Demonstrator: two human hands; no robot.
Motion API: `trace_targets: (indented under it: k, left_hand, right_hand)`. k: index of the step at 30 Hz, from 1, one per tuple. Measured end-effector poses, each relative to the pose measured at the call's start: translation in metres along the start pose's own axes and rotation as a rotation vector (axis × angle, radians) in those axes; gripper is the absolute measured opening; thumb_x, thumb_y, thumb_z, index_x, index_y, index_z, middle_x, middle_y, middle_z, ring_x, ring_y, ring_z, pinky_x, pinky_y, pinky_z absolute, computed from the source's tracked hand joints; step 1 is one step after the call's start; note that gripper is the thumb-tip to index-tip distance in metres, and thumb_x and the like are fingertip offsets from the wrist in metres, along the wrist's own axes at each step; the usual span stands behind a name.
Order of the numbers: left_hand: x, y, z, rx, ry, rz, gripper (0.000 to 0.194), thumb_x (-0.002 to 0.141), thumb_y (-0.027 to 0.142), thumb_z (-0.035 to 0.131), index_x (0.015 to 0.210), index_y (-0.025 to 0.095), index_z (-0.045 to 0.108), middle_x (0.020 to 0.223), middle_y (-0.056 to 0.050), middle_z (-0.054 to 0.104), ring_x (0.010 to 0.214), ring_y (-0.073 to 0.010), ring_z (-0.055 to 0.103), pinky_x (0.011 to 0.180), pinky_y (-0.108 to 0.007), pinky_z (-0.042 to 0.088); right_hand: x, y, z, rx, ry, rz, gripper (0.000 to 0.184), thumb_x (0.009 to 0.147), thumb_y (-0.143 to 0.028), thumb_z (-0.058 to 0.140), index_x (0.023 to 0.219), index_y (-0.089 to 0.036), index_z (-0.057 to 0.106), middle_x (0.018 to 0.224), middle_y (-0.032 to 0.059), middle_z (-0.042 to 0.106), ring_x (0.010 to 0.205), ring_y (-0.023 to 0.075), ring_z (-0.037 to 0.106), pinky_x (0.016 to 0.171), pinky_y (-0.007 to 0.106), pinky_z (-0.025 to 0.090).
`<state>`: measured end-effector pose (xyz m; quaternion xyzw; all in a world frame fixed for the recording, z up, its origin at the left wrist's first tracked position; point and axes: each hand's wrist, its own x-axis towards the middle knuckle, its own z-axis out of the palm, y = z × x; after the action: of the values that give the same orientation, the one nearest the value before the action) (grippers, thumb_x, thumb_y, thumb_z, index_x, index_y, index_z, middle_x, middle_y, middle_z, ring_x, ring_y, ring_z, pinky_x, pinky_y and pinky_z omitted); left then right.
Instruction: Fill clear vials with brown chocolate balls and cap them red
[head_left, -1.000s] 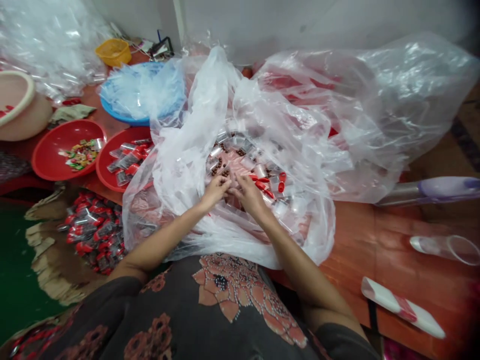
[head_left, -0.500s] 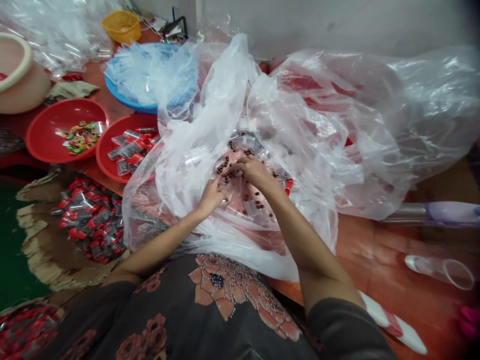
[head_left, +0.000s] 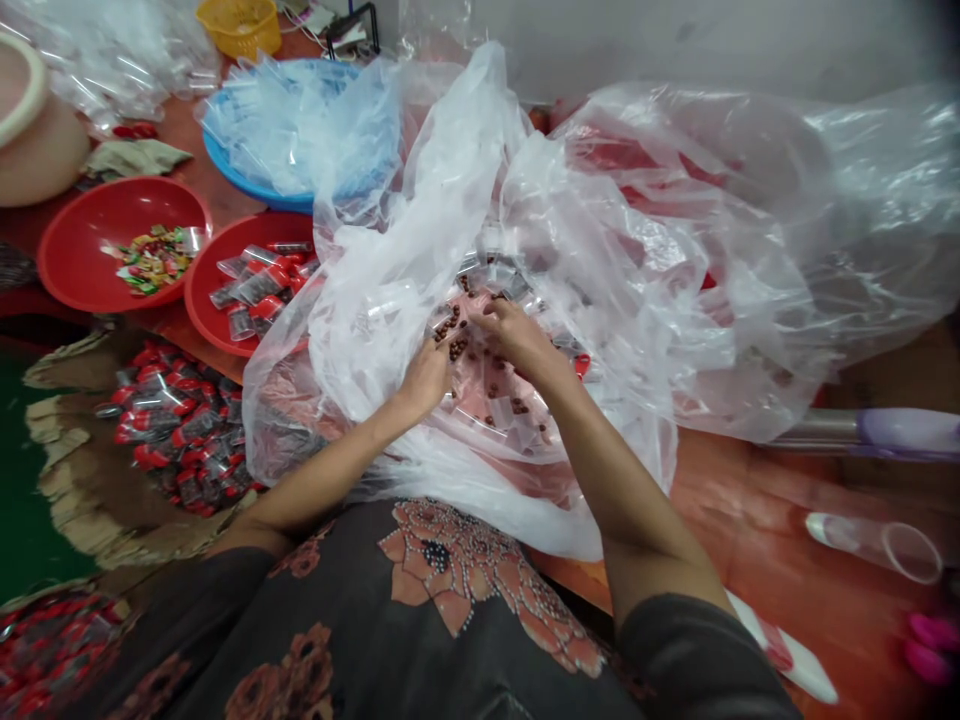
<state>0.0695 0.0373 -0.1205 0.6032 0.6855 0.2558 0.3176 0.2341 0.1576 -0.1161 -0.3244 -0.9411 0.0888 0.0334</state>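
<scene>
Both of my hands are inside a large open clear plastic bag (head_left: 367, 330). Small round brown balls (head_left: 456, 350) lie loose on its pinkish floor, among several clear plastic tubes (head_left: 517, 415). My left hand (head_left: 426, 380) is at the left, its fingers curled beside the thickest cluster of balls; whatever they hold is hidden. To the right and slightly farther away is my right hand (head_left: 516, 338), thumb and fingers bent together above the balls. Anything between those fingertips is too small to make out. A red cap (head_left: 581, 366) shows right of this hand.
Left stand a red bowl (head_left: 75, 265) with colourful wrapped pieces, another red bowl (head_left: 206, 325) with red-capped tubes, and a blue basin (head_left: 225, 165) of clear plastic. Below is a heap of red-capped tubes (head_left: 180, 425). A clear tumbler (head_left: 874, 545) lies at right.
My right hand has drawn slightly right, away from the cluster of balls. My left hand has shifted a little, still beside the cluster. The whole view has tilted slightly.
</scene>
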Motion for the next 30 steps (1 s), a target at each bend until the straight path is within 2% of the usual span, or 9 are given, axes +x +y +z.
trace_targets:
  k: [4, 7, 10, 14, 18, 22, 25, 28, 30]
  left_hand:
    - [0.003, -0.003, 0.002, 0.052, -0.019, -0.022, 0.06, 0.085, 0.005, 0.054, 0.145, 0.016, 0.054, 0.117, -0.018, 0.059, 0.114, -0.0359, 0.06, 0.107, -0.051, 0.045]
    - [0.005, -0.006, 0.004, 0.0, -0.018, -0.041, 0.061, 0.085, 0.004, 0.054, 0.146, 0.014, 0.053, 0.116, -0.02, 0.061, 0.114, -0.038, 0.061, 0.107, -0.052, 0.044]
    - [0.006, -0.007, 0.004, -0.045, 0.007, -0.037, 0.065, 0.082, 0.001, 0.054, 0.145, 0.015, 0.053, 0.116, -0.017, 0.063, 0.116, -0.0357, 0.06, 0.11, -0.05, 0.042]
    - [0.006, -0.008, 0.002, -0.07, 0.055, -0.045, 0.054, 0.074, -0.004, 0.052, 0.123, 0.013, 0.069, 0.109, -0.015, 0.068, 0.111, -0.0326, 0.062, 0.108, -0.045, 0.044]
    - [0.005, -0.01, -0.002, -0.284, 0.078, -0.101, 0.048, 0.069, -0.006, 0.05, 0.107, 0.012, 0.074, 0.091, -0.011, 0.073, 0.095, -0.0272, 0.066, 0.097, -0.039, 0.05]
    - [-0.002, -0.012, -0.005, -0.514, 0.028, -0.139, 0.052, 0.07, -0.003, 0.053, 0.117, 0.012, 0.071, 0.085, -0.006, 0.073, 0.085, -0.0213, 0.067, 0.085, -0.032, 0.054]
    - [-0.013, -0.01, -0.011, -0.588, 0.038, -0.15, 0.058, 0.076, 0.001, 0.053, 0.132, 0.013, 0.063, 0.103, -0.008, 0.074, 0.09, -0.019, 0.069, 0.083, -0.029, 0.055]
    - [-0.024, -0.006, -0.016, -0.626, 0.131, -0.086, 0.059, 0.082, 0.004, 0.051, 0.139, 0.017, 0.058, 0.124, -0.011, 0.068, 0.107, -0.0193, 0.068, 0.09, -0.031, 0.055]
    - [-0.023, -0.003, -0.016, -0.645, 0.172, -0.052, 0.058, 0.084, 0.004, 0.049, 0.14, 0.018, 0.057, 0.13, -0.012, 0.066, 0.114, -0.0203, 0.067, 0.097, -0.034, 0.053]
  right_hand:
    - [0.003, -0.007, -0.006, -0.184, -0.093, -0.094, 0.038, 0.095, -0.015, 0.044, 0.127, -0.016, 0.064, 0.122, 0.0172, 0.06, 0.112, 0.0289, 0.05, 0.089, 0.038, 0.046]
    - [0.001, -0.018, -0.006, -0.215, -0.133, -0.146, 0.036, 0.097, -0.015, 0.044, 0.128, -0.013, 0.062, 0.118, 0.0171, 0.06, 0.114, 0.0293, 0.05, 0.091, 0.038, 0.044]
    - [-0.003, -0.03, -0.007, -0.194, -0.141, -0.165, 0.037, 0.098, -0.014, 0.042, 0.13, -0.012, 0.061, 0.121, 0.0176, 0.059, 0.113, 0.0285, 0.05, 0.092, 0.038, 0.044]
    - [-0.004, -0.046, -0.005, -0.146, -0.147, -0.166, 0.038, 0.1, -0.015, 0.04, 0.131, -0.011, 0.06, 0.122, 0.0186, 0.059, 0.111, 0.0278, 0.05, 0.093, 0.037, 0.044]
    - [-0.004, -0.057, 0.006, -0.047, -0.164, -0.124, 0.038, 0.1, -0.016, 0.041, 0.132, -0.011, 0.061, 0.118, 0.0177, 0.06, 0.108, 0.0273, 0.051, 0.089, 0.036, 0.045]
    - [-0.01, -0.058, 0.026, 0.15, -0.085, -0.009, 0.038, 0.094, -0.018, 0.052, 0.13, -0.015, 0.063, 0.114, 0.0146, 0.06, 0.104, 0.0262, 0.053, 0.088, 0.037, 0.045]
    - [-0.02, -0.057, 0.04, 0.404, 0.032, 0.078, 0.044, 0.085, -0.014, 0.057, 0.129, -0.018, 0.063, 0.112, 0.0112, 0.061, 0.102, 0.0249, 0.055, 0.091, 0.039, 0.047]
    - [-0.028, -0.055, 0.049, 0.662, 0.164, 0.132, 0.049, 0.08, -0.014, 0.06, 0.128, -0.019, 0.062, 0.114, 0.0099, 0.061, 0.108, 0.0244, 0.057, 0.096, 0.04, 0.047]
    - [-0.029, -0.049, 0.05, 0.748, 0.227, 0.178, 0.051, 0.079, -0.016, 0.062, 0.13, -0.018, 0.061, 0.117, 0.0103, 0.062, 0.11, 0.0245, 0.058, 0.097, 0.04, 0.048]
